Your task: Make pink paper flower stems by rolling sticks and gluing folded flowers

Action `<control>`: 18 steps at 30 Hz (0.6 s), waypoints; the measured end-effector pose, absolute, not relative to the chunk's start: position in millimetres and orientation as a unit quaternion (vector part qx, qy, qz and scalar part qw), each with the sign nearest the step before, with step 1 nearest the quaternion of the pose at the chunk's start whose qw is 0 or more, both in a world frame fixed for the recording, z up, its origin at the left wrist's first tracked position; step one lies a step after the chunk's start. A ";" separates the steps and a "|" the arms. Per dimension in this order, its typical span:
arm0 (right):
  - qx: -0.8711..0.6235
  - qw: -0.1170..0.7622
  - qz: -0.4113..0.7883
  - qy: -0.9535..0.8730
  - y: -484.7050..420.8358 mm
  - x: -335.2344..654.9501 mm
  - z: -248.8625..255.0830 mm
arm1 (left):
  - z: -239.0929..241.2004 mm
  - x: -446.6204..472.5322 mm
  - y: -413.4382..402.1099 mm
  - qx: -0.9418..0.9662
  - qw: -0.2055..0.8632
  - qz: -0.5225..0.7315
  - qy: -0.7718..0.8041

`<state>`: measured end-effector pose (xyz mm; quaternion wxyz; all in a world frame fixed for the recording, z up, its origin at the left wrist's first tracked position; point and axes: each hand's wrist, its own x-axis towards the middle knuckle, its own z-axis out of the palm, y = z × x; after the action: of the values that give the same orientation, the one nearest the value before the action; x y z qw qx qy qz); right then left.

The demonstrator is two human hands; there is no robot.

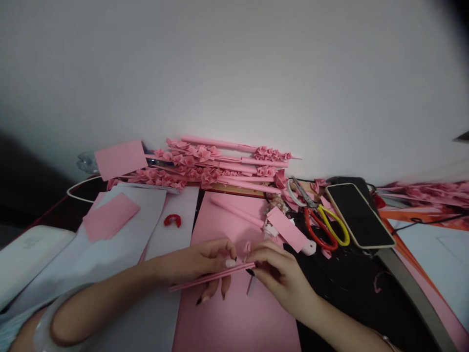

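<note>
A narrow pink paper strip (pixel 190 284), folded or layered, is held in the air over a large pink sheet (pixel 234 320). My left hand (pixel 210 261) grips it along its middle, thumb on top and fingers beneath. At its right end, my right hand (pixel 278 271) pinches it between thumb and fingers. Just above the fingertips is a small curl of pink paper (pixel 247 246). Below the right fingers shows a thin pale object (pixel 251 286), partly hidden, whose kind I cannot tell. A rolled pink paper tube (pixel 236 212) lies on the sheet behind my hands.
Pink paper-flower stems (pixel 198 154) are piled along the wall. Right of my hands lie scissors (pixel 318 215) with red and yellow handles and a phone (pixel 361 215). Leftward are white sheets (pixel 146 208), small pink cards (pixel 112 217), a red curved piece (pixel 172 220) and a white box (pixel 34 259).
</note>
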<state>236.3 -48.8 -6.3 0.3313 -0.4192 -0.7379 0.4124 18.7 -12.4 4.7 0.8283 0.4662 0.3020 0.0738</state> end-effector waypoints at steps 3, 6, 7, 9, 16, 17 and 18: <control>-0.437 0.332 0.416 -0.725 -46.7 236.7 -6.6 | 7.7 16.5 -8.0 0.553 0.776 0.073 0.294; -0.448 0.338 0.422 -0.712 -46.4 237.2 -7.9 | 12.2 14.7 -7.4 0.703 0.614 0.109 0.343; -0.451 0.339 0.424 -0.708 -46.7 237.2 -8.4 | 13.0 14.4 -8.2 0.749 0.547 0.117 0.356; -0.458 0.338 0.425 -0.704 -47.3 236.8 -9.2 | 12.6 14.8 -10.9 0.813 0.435 0.124 0.366; -0.464 0.314 0.413 -0.718 -45.3 234.8 -9.7 | 0.3 19.1 -23.0 0.870 0.307 0.158 0.351; -0.464 0.312 0.411 -0.720 -45.2 234.9 -9.3 | -1.2 19.5 -24.0 0.875 0.295 0.162 0.347; -0.463 0.310 0.410 -0.722 -45.4 234.9 -8.9 | -2.5 19.8 -24.7 0.880 0.284 0.165 0.343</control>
<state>234.9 -45.4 -8.9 0.3103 -0.4634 -0.7218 0.4099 19.8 -24.7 -2.5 0.2836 0.8803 0.3425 0.1654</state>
